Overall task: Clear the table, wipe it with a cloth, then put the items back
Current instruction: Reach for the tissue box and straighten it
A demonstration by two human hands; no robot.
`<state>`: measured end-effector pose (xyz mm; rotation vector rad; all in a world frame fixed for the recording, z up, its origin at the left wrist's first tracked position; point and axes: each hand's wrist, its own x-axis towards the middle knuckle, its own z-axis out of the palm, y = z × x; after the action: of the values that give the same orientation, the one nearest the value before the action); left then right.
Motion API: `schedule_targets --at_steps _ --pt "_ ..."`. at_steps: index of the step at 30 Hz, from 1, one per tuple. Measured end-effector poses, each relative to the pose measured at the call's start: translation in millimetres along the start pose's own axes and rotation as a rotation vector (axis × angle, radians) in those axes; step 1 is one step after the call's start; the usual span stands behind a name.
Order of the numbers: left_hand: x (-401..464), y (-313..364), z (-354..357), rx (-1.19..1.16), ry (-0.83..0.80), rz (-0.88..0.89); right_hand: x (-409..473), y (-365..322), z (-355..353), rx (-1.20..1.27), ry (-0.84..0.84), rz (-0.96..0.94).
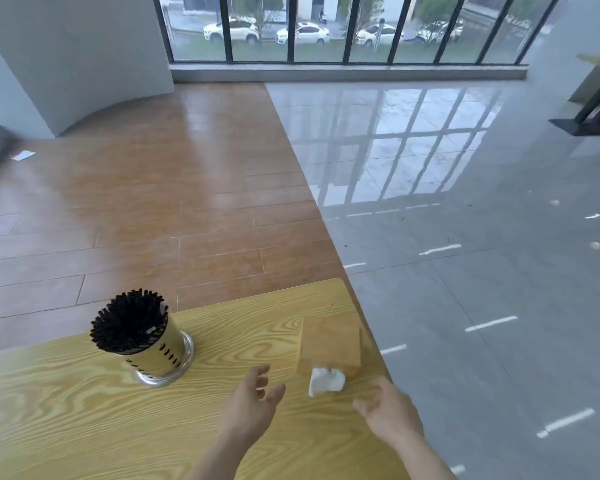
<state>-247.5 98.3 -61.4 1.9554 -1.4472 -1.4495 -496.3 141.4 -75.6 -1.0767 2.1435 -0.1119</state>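
Observation:
A wooden tissue box (329, 344) stands near the right corner of the yellow wood-grain table (66, 410), with white tissue (326, 381) sticking out of its near face. To its left stands a metal holder (156, 355) full of black chopsticks (129, 320). My left hand (253, 400) hovers open just left of the tissue, fingers spread. My right hand (388, 410) is open at the table's right edge, just right of the box. Neither hand touches the box.
The table's far edge and right edge (368, 327) drop off to the floor: brown wood planks (153, 202) beyond, grey tiles (465, 271) to the right. A black table base (586, 126) stands far right by the window.

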Motion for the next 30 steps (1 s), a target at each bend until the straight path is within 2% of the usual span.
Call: schedule_targets --at_steps 3,6,12,17,22,30 --pt "10.1 24.1 23.3 -0.004 0.016 0.013 20.3 -1.1 -11.9 0.072 0.045 -0.109" --pt "20.8 35.9 39.1 -0.007 0.009 0.028 38.2 -6.1 -16.7 0.18 -0.011 -0.212" --pt "38.7 43.5 59.5 -0.052 0.003 0.019 57.1 -18.7 -24.0 0.332 -0.092 -0.276" --pt "44.2 56.9 60.0 -0.141 0.11 0.001 70.3 -39.5 -37.1 0.388 -0.09 -0.337" --pt "63.8 80.5 54.9 -0.228 0.232 -0.033 92.9 -60.1 -53.7 0.482 -0.024 -0.33" --pt "83.4 86.8 66.8 -0.306 0.236 -0.054 115.8 -71.0 -47.9 0.517 0.019 -0.262"
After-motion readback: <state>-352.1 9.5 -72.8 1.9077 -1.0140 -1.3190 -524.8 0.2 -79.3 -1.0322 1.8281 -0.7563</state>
